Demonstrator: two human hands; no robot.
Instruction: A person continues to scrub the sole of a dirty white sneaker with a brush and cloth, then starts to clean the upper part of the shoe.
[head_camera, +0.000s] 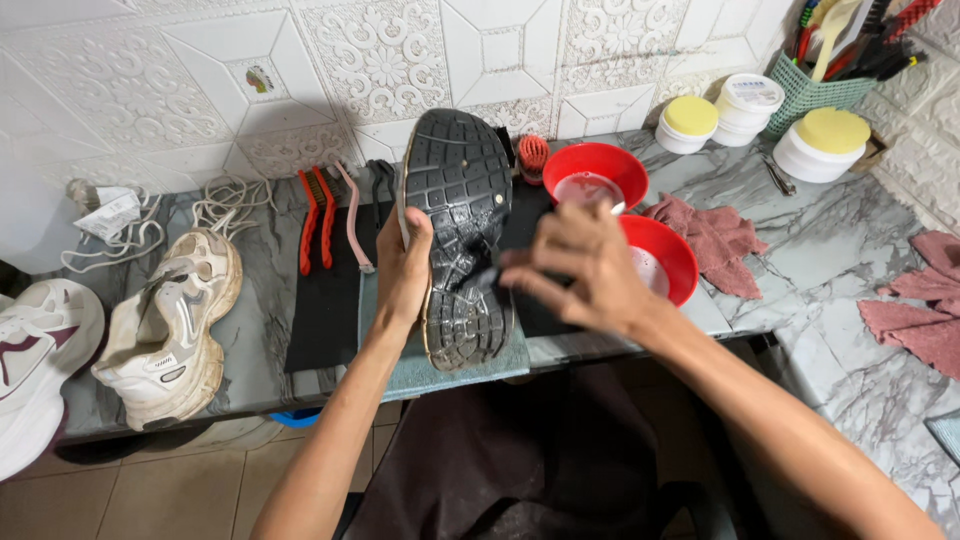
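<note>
My left hand (403, 268) is clamped around the edge of a shoe (458, 235), thumb on the black sole, holding it up with the tread facing me and the toe pointing away. My right hand (585, 268) is just right of it, fingers curled and pressed to the middle of the sole; it is blurred, and something small and dark sits under the fingertips, but I cannot tell what it is or whether I truly grip it. Under the shoe lies a blue-grey towel (455, 372) on a black mat (325, 310), both on the marble counter (830, 250). Just behind my right hand are two red bowls (596, 170), one partly hidden by the hand. Beyond them, to the right, a pink cloth (715, 240) lies crumpled. Left of my left hand, two orange brushes (316, 215) rest on the mat, and farther left a dirty white sneaker (175, 325) lies on the counter with loose laces (225, 200) behind it. White tubs with yellow lids (825, 140) stand well off to the right, by the wall.
</note>
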